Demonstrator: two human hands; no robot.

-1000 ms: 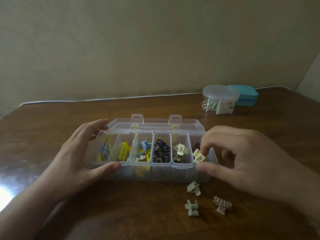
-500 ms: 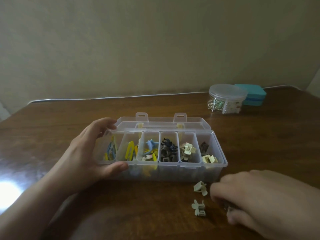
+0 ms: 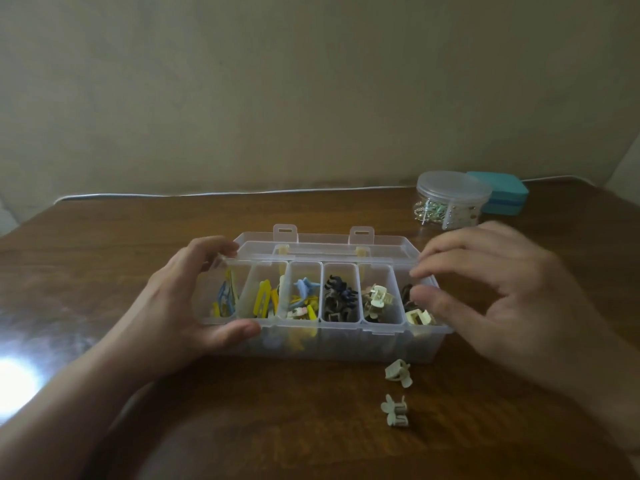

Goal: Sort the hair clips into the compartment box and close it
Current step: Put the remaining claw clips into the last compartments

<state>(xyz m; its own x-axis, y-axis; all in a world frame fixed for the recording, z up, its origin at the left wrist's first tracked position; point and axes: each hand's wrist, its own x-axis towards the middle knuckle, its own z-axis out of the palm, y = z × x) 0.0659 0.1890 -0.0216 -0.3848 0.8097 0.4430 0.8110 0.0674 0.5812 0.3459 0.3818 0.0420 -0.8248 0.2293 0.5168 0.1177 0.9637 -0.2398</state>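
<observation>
The right hand (image 3: 512,292), fingers loosely spread and holding nothing visible, hovers over the box's (image 3: 346,344) rightmost compartment, while two loose clips (image 3: 398,373) lie on the table (image 3: 104,254) just below it, nearer than the left hand (image 3: 180,306), which grips the box's left end.

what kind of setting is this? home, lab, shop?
Most likely a home: a wooden table against a plain wall, with a lidded jar of pins and a teal case behind the hair-clip compartment box. No lab or shop fixtures show.
</observation>
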